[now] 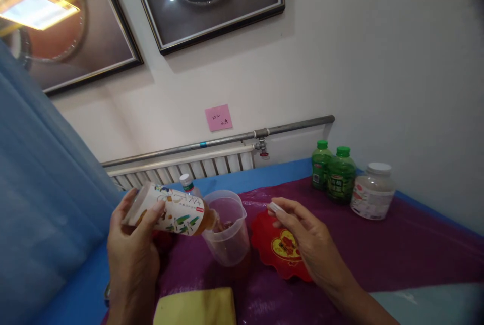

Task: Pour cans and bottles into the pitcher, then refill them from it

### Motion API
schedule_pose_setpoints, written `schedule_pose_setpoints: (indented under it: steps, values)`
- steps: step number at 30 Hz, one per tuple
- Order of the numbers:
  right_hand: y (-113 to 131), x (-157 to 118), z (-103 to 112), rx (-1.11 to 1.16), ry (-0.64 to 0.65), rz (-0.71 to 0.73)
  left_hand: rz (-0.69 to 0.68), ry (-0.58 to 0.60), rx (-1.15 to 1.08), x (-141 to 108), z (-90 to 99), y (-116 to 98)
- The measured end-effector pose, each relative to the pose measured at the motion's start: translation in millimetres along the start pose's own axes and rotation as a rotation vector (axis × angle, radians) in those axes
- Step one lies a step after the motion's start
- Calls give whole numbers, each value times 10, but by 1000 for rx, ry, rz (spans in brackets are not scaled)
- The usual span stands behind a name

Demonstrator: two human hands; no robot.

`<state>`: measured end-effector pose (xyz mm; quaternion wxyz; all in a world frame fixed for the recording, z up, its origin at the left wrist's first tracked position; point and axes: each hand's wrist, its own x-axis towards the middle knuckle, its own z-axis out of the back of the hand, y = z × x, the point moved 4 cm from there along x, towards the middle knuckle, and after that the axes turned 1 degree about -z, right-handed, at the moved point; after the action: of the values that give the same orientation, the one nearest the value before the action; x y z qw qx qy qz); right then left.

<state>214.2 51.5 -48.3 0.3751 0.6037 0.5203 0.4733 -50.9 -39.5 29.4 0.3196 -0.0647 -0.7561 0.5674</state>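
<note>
My left hand point(138, 234) is wrapped round a labelled drink bottle point(176, 210), which is tipped well over to the right. The bottle's mouth is at the rim of a clear plastic measuring jug point(229, 244), and amber liquid shows at its neck. Some reddish-brown pieces are visible inside the jug, though blurred. Between the thumb and fingers of my right hand point(302, 234) is a small white bottle cap point(276, 207). Under that hand lies a red scalloped plate point(264, 244) with a yellow heart design.
Two green bottles point(341, 176) and a white-lidded jar point(373, 191) stand at the back right. Behind the jug is a white-capped bottle point(187, 183). A yellow folded cloth or block point(196, 307) lies in front. A blue curtain point(41, 188) hangs at left.
</note>
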Motion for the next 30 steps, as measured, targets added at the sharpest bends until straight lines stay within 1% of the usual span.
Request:
schedule_pose_setpoints:
  steps: [4, 7, 10, 12, 15, 19, 24, 28, 30]
  values:
    - [-95, 31, 8, 25, -2, -75, -53, -62, -193, 36, -230, -4]
    - [-161, 64, 14, 24, 10, -104, -84, -58, -295, 44, -384, 2]
    - [-227, 108, 34, 18, -10, -89, -81, -26, -266, 37, -478, 52]
    - [-275, 137, 51, 20, -29, -80, -75, -20, -250, 30, -492, 100]
    - [-351, 170, 62, 9, -27, -97, -44, -30, -314, 25, -468, 172]
    - [-427, 189, 59, -33, -6, -134, -60, -58, -306, 24, -418, 193]
    - [-436, 199, 61, -95, 0, -92, -43, 10, -349, 20, -444, 228]
    - [-433, 211, 91, -132, -9, -60, -62, 67, -286, -12, -475, 263]
    - [-453, 219, 106, -143, -9, -60, -81, 73, -239, -37, -471, 253]
